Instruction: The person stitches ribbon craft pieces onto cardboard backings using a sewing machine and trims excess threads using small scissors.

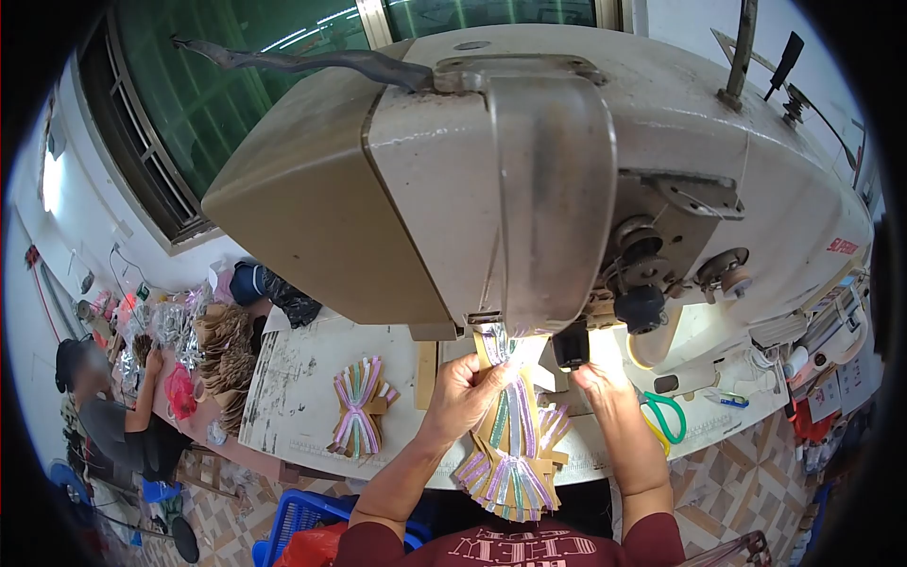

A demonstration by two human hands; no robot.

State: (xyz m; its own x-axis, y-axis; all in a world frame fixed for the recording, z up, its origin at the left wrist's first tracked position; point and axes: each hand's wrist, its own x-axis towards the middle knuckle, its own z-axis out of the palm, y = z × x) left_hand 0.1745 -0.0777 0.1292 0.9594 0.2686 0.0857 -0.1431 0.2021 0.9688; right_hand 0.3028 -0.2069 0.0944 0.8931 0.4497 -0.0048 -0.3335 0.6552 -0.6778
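Note:
A large beige sewing machine (425, 180) fills the upper middle of the head view. My left hand (463, 397) pinches a tan card strip with shiny purple, green and silver ribbons (515, 425), right below the machine head. The strip's top end runs under the head, and its fanned lower end hangs over the table edge toward my shirt. My right hand (597, 376) is beside a black machine part (571, 346); that part and bright lamp glare hide most of its fingers. Another ribboned card bundle (357, 408), pinched at its waist, lies left on the table.
Green-handled scissors (673, 418) and a blue cutter (727, 400) lie on the white table (302, 378) to the right. Below left stands a blue basket (293, 520). A co-worker (113, 416) sits far left beside stacked brown pieces (225, 350).

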